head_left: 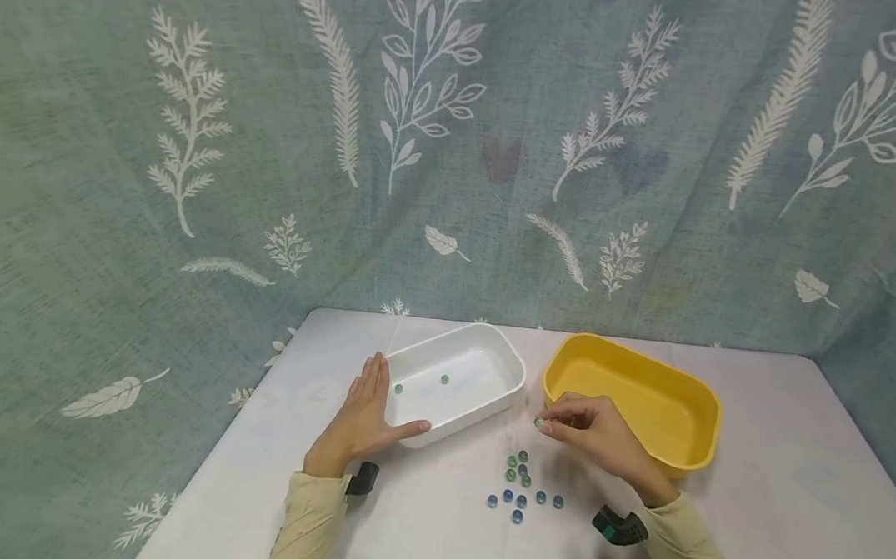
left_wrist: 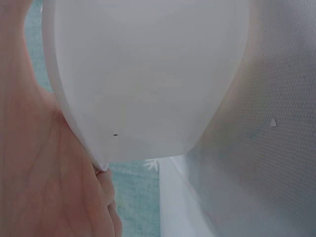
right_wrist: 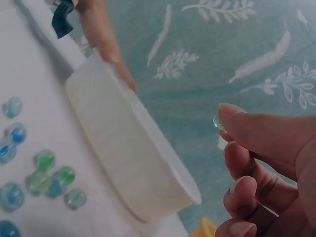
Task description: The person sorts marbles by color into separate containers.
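My left hand (head_left: pixel 357 421) lies against the near left end of the white tub (head_left: pixel 472 416), fingers and thumb straight along its rim. In the left wrist view the palm touches the edge of the tub (left_wrist: pixel 148 89). Two green marbles sit inside the tub, one near the left end (head_left: pixel 398 388) and one by the middle (head_left: pixel 444 379). Between thumb and fingertips, my right hand (head_left: pixel 599 432) pinches a green marble (right_wrist: pixel 217 122), held above the table just in front of the yellow tub (head_left: pixel 698 465). Loose blue marbles (head_left: pixel 521 501) and green marbles (head_left: pixel 510 475) lie below, between the hands.
A white cloth covers the table (head_left: pixel 422 528). Behind it hangs a green curtain (head_left: pixel 449 254) with white leaf prints. The yellow tub stands right of the white one, a narrow gap between them. Each wrist wears a dark camera, one left (head_left: pixel 362 478), one right (head_left: pixel 621 526).
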Demonstrator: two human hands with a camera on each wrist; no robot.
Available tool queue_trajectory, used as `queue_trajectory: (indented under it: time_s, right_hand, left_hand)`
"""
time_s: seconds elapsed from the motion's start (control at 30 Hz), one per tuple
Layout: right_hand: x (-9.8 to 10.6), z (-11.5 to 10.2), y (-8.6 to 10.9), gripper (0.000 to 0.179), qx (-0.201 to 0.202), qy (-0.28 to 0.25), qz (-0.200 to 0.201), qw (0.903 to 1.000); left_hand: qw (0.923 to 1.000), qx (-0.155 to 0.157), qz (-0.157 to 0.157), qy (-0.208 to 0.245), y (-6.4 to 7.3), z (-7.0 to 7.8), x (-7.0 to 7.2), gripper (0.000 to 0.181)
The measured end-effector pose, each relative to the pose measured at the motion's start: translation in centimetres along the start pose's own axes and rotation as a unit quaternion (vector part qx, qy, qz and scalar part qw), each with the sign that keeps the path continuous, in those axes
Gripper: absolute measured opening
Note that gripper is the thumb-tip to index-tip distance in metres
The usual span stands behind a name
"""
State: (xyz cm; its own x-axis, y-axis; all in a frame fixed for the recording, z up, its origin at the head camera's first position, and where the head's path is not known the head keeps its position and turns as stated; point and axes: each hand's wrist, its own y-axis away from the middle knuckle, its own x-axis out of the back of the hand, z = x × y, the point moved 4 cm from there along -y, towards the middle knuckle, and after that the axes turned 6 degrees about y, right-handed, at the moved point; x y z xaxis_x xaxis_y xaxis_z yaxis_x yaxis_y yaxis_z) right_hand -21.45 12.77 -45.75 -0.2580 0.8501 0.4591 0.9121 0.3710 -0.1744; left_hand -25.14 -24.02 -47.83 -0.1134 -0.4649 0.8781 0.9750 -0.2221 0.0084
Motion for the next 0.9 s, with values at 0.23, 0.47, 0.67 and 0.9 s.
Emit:
queue_trajectory:
  time_s: [0.23, 0.47, 0.67, 0.9]
  right_hand:
    - [0.5, -1.9, -1.9, 0.016, -0.001, -0.014, 0.008, 0.9999]
    - [0.8, -3.4, -4.5, 0.019, -0.019, -0.034, 0.017, 0.9991]
    - [0.9, -4.3, -6.9, 0.023, -0.022, -0.014, 0.017, 0.9995]
    - [0.9, -5.1, -9.3, 0.029, -0.047, -0.037, 0.011, 0.9981]
  left_hand:
    - [1.0, 0.004, 0.001, 0.002, 0.0, -0.2, -0.1, 0.14]
    - [1.0, 0.003, 0.0, 0.003, -0.2, -0.2, -0.2, 0.139]
    - [1.0, 0.006, 0.0, 0.003, -0.1, -0.2, -0.2, 0.14]
    - [1.0, 0.002, 0.0, 0.002, -0.1, -0.1, -0.2, 0.138]
